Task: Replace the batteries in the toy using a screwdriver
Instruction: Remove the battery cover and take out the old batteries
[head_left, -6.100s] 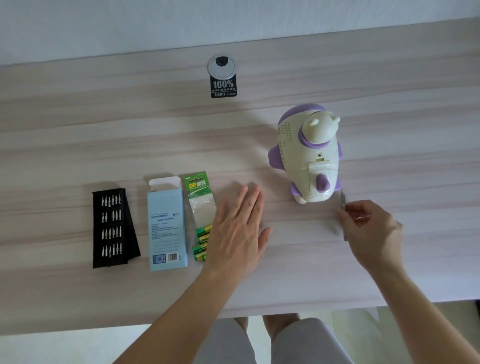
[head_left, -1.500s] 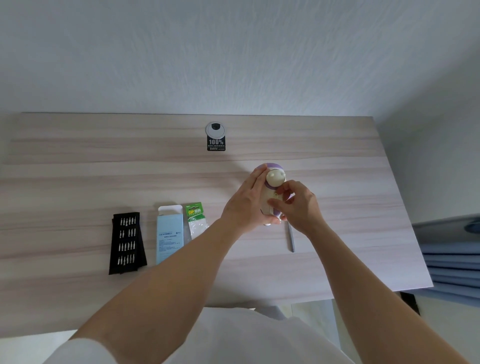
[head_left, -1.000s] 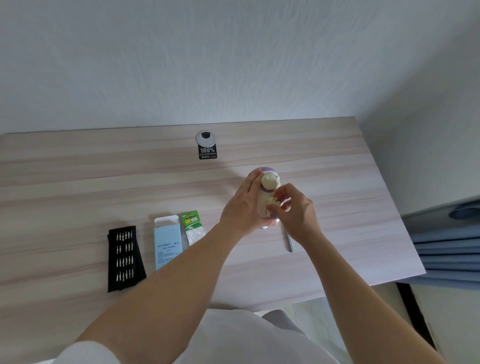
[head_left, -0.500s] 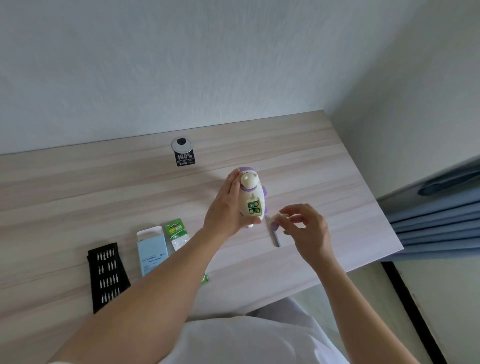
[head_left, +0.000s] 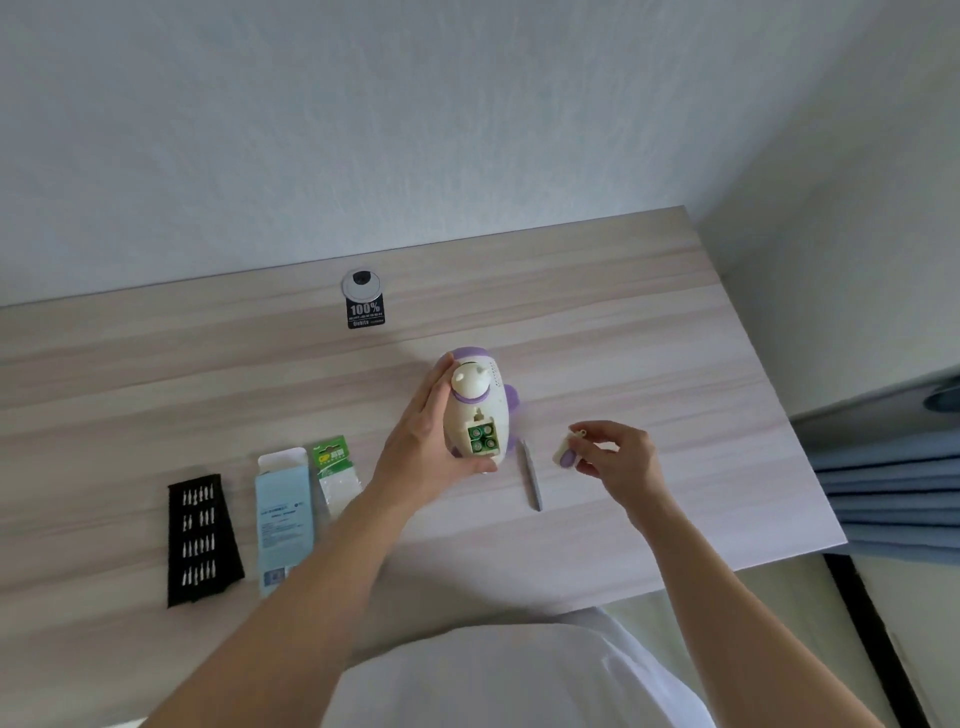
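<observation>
Toy (head_left: 483, 410), white and purple, is gripped by the left hand (head_left: 421, 447) at mid-table, open compartment showing green batteries (head_left: 482, 437). Right hand (head_left: 618, 457) pinches the small cover (head_left: 567, 452), just right of the flat-lying screwdriver (head_left: 531, 474). Pale wood table (head_left: 649, 322) backs onto a white wall (head_left: 467, 130); its right edge runs near that hand.

toy (head_left: 498, 405): we see cream, with purple trim
batteries (head_left: 482, 438): green
cover (head_left: 566, 453): cream and purple
screwdriver (head_left: 531, 475): grey to our eyes
battery pack (head_left: 332, 453): green card
box (head_left: 284, 514): pale blue
bit case (head_left: 201, 538): black, with rows of silver bits
table (head_left: 623, 312): we note pale, streaked wood grain
sticker (head_left: 365, 313): black, with white "100%"
</observation>
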